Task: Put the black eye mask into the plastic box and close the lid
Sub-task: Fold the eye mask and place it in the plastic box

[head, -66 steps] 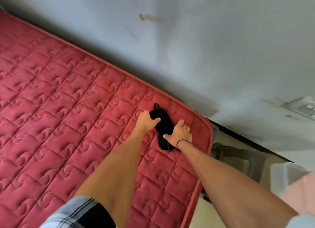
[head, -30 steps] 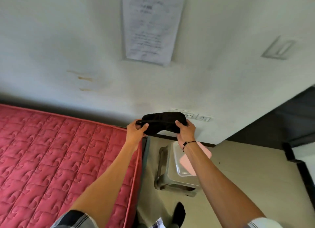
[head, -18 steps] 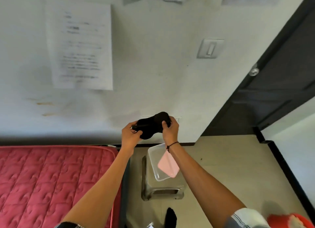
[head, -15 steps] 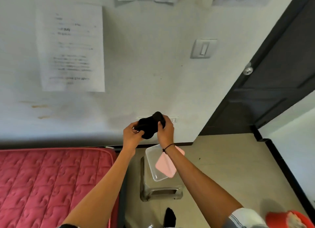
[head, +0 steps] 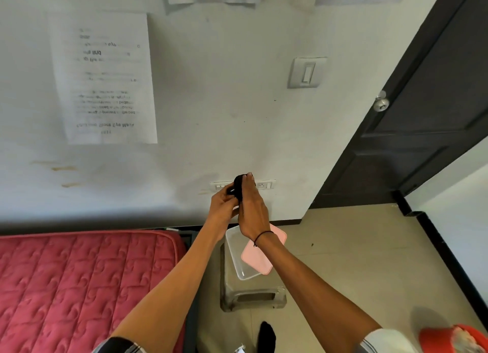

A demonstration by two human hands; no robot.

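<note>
- Left hand (head: 222,204): raised in front of the pale wall, fingers curled onto the lower end of the black fabric eye mask (head: 238,187).
- Right hand (head: 252,210): pressed against the left hand, fingers extended upward and closed round the same mask; a thin dark band circles the wrist.
- Black fabric eye mask: bunched between both hands, held in the air above the box, only its upper part showing past the fingers, in front of a white wall socket strip (head: 264,185).
- Clear rectangular plastic box (head: 239,257): open, resting on a grey plastic stool (head: 250,294) on the tiled floor, below the hands and right forearm.
- Pink flat lid (head: 254,257): lying tilted across the box, one corner projecting past its far rim, partly hidden by the right forearm.
- Red quilted mattress (head: 79,281): to the left of the stool, near it.
- Background: printed white paper sheet (head: 103,78) and grey light switch (head: 306,72) on the wall; dark door (head: 427,120) to the right.
</note>
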